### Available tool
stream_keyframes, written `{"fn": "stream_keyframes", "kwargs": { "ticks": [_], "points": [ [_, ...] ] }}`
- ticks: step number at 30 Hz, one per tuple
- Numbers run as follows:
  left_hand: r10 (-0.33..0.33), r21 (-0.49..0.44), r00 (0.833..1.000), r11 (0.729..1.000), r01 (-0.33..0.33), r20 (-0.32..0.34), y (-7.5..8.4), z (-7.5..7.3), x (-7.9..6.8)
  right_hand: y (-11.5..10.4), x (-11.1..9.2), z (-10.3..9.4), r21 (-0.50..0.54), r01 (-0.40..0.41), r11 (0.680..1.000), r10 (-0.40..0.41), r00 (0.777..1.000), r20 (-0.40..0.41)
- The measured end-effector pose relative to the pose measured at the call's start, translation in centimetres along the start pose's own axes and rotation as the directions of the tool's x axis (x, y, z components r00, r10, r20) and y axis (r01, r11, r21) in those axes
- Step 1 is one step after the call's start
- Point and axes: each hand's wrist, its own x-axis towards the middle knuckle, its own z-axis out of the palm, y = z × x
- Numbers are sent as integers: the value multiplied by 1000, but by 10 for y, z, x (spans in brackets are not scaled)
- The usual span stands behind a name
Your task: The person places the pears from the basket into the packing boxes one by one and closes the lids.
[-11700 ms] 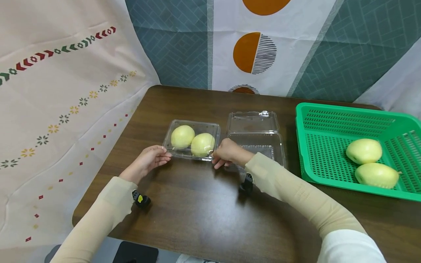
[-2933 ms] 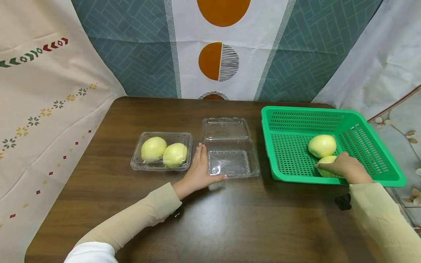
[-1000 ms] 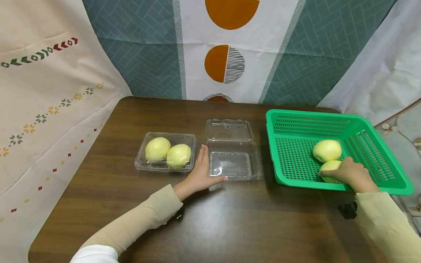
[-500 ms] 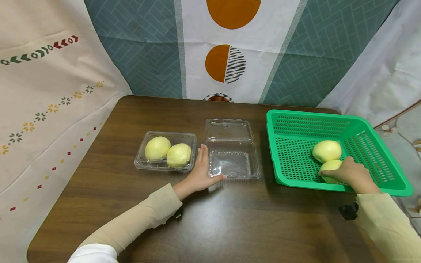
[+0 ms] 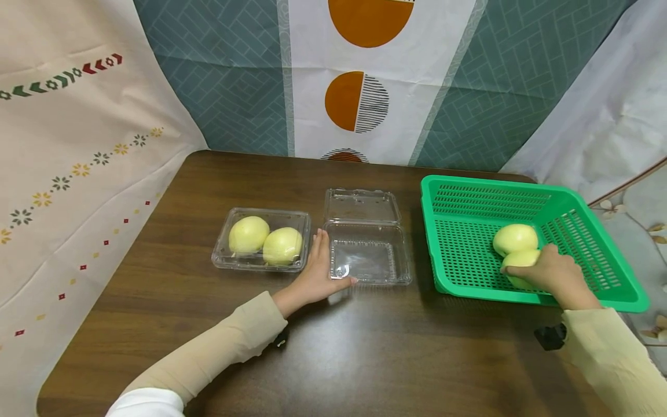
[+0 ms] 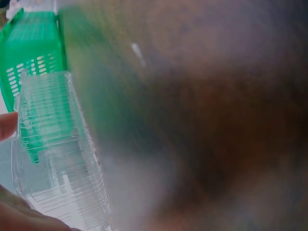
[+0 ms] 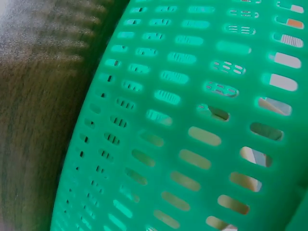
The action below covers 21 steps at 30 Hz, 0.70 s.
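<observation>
In the head view my left hand (image 5: pixel 316 275) lies at the near left corner of an open clear plastic clamshell (image 5: pixel 363 255), fingers straight along its side and thumb at its front edge. The left wrist view shows the clamshell's ribbed side (image 6: pixel 57 154) close to the thumb. On the right, my right hand (image 5: pixel 560 275) reaches into a green basket (image 5: pixel 432 231) and grips a pale yellow-green oval fruit (image 5: pixel 521 263), covering its right side. A second such fruit (image 5: pixel 516 239) sits right behind it. Basket wall (image 7: pixel 159 110) fills the right wrist view, hiding that hand.
A closed clear clamshell (image 5: pixel 260 260) with two pale yellow-green fruits stands on the brown table (image 5: pixel 391 353), left of my left hand. The open clamshell's lid (image 5: pixel 362 205) lies folded back. Patterned cloths (image 5: pixel 234 75) hang behind and beside the table.
Earlier both hands were at the filled clamshell; since then the left went to the open one, the right into the basket. Just now the right hand and its fruit have shifted slightly up.
</observation>
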Motion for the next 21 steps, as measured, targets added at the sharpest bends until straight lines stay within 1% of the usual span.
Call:
{"fn": "stream_keyframes", "kwargs": {
  "ticks": [5, 9, 14, 21],
  "points": [
    [0, -4, 1000, 1000, 0, 0, 1, -1, 1, -3, -2, -1, 23, -22, 999, 23, 999, -46],
    [-4, 1, 1000, 1000, 4, -4, 1, -1, 1, -8, -4, -1, 41, 4, 999, 0, 994, -111],
    [-12, -18, 1000, 1000, 12, -18, 2, -2, 0, -15, -4, -1, 70, 47, 996, -32, 980, -196],
    [-13, -29, 1000, 1000, 13, -20, 1, -2, 1, -22, -5, 0, 121, 59, 991, -27, 967, -255]
  ]
}}
